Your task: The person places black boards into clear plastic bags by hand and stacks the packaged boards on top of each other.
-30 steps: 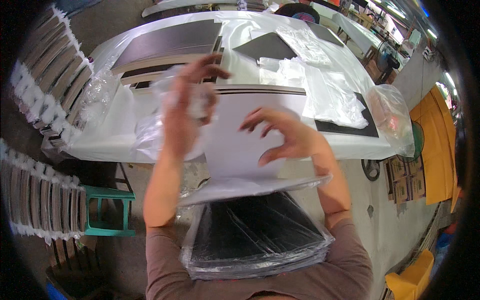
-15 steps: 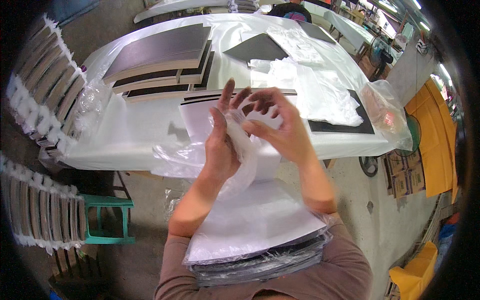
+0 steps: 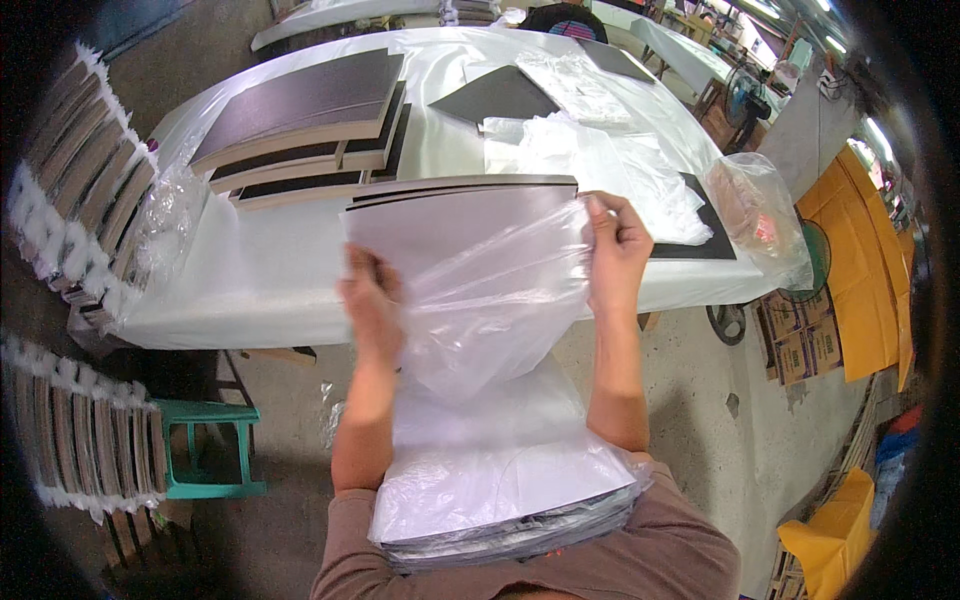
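Observation:
A clear plastic bag [image 3: 480, 340] is stretched between my hands at the table's near edge. My right hand [image 3: 618, 250] pinches its upper right edge between thumb and fingers. At its left side is my left hand [image 3: 372, 305], fingers curled and somewhat blurred, seemingly gripping the edge. Behind the bag, a few thin boards [image 3: 400, 235] with white faces and dark edges lean upright, partly covered by the film. On my lap rests a stack of plastic-wrapped white boards [image 3: 490, 490].
Dark-topped thick boards [image 3: 300, 100] are stacked at the table's left. White plastic bags [image 3: 600, 175] lie over black boards at the right. A clear bag [image 3: 755, 215] hangs at the right corner. A green stool [image 3: 210, 450] and wrapped stacks [image 3: 85, 430] stand left.
My hands have moved apart, the left leftward and the right rightward. The bunched plastic bag is now spread wide in front of the leaning boards. The view has shifted slightly.

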